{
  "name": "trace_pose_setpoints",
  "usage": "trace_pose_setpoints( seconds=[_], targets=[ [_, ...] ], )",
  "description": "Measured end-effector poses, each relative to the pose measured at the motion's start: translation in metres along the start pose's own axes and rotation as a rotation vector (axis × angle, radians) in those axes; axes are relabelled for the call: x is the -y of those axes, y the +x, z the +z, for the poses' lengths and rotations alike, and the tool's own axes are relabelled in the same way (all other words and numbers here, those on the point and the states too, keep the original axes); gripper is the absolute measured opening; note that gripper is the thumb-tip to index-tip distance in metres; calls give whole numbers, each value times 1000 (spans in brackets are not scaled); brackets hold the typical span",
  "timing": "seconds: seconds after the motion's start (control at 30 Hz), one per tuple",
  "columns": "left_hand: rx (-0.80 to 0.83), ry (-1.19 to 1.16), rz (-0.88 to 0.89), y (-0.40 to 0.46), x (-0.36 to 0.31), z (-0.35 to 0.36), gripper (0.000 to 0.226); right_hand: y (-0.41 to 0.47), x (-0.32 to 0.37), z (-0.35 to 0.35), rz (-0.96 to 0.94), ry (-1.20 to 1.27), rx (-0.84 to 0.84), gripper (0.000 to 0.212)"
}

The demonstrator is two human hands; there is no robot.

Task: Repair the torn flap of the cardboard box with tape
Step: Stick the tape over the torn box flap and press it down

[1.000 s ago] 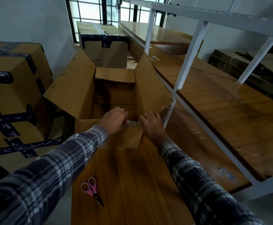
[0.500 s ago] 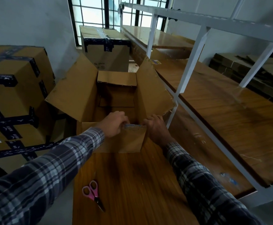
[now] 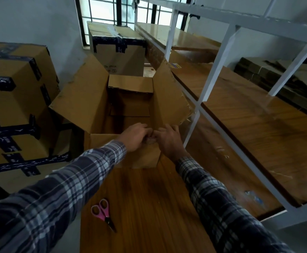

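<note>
An open cardboard box (image 3: 79, 106) stands at the far end of a wooden table (image 3: 149, 207), its side flaps spread outward. The near flap (image 3: 143, 159) hangs down toward me. A short wrinkled piece of clear tape (image 3: 150, 141) shows on the flap's top edge. My left hand (image 3: 134, 137) and my right hand (image 3: 169, 141) sit close together there, fingers curled over the edge on either side of the tape. The tear itself is hidden under my hands.
Pink-handled scissors (image 3: 103, 212) lie on the table near my left forearm. Taped boxes (image 3: 12, 106) are stacked at the left, another box (image 3: 118, 52) stands by the window. A white shelf frame (image 3: 214, 70) with wooden boards runs along the right, holding flattened cardboard (image 3: 277, 73).
My hands have slid toward each other along the flap's top edge, covering most of the tape strip that showed between them. The view has shifted slightly.
</note>
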State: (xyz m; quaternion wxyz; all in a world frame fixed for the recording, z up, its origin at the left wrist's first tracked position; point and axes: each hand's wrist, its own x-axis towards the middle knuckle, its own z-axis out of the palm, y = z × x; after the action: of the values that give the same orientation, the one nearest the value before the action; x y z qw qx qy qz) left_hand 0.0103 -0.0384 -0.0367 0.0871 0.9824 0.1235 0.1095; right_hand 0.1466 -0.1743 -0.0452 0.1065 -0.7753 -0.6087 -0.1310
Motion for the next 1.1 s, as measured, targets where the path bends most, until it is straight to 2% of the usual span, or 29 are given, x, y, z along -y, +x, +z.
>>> trace_pose_setpoints(
  seconds=[0.13, 0.23, 0.37, 0.5, 0.67, 0.73, 0.8, 0.93, 1.1],
  targets=[
    [49, -16, 3, -3, 5, -2, 23, -2, -9, 8, -14, 14, -41, 22],
    [86, -39, -3, -4, 11, -6, 31, -2, -13, 11, -7, -12, -10, 22],
    [117, -63, -28, -5, 19, -6, 33, -2, -16, 9, 8, 18, 16, 9],
    [134, -50, -60, -1, 10, -11, 19, 0, -11, 3, 41, 41, 43, 15],
    [1, 85, -72, 2, -6, -7, 23, 2, -3, 3, 60, 23, 49, 14],
    [-22, 63, -50, 3, -8, -3, 18, 1, -8, 3, 54, 42, 42, 18],
    [-14, 11, -23, 5, -8, 0, 9, -1, -13, 3, 43, 58, 28, 19],
    [42, -61, 20, 8, -6, 1, 21, -2, -20, -1, 1, 63, 26, 23],
    [102, -125, 66, 2, 11, -9, 14, -3, -31, -2, -19, 127, 40, 28]
  ],
)
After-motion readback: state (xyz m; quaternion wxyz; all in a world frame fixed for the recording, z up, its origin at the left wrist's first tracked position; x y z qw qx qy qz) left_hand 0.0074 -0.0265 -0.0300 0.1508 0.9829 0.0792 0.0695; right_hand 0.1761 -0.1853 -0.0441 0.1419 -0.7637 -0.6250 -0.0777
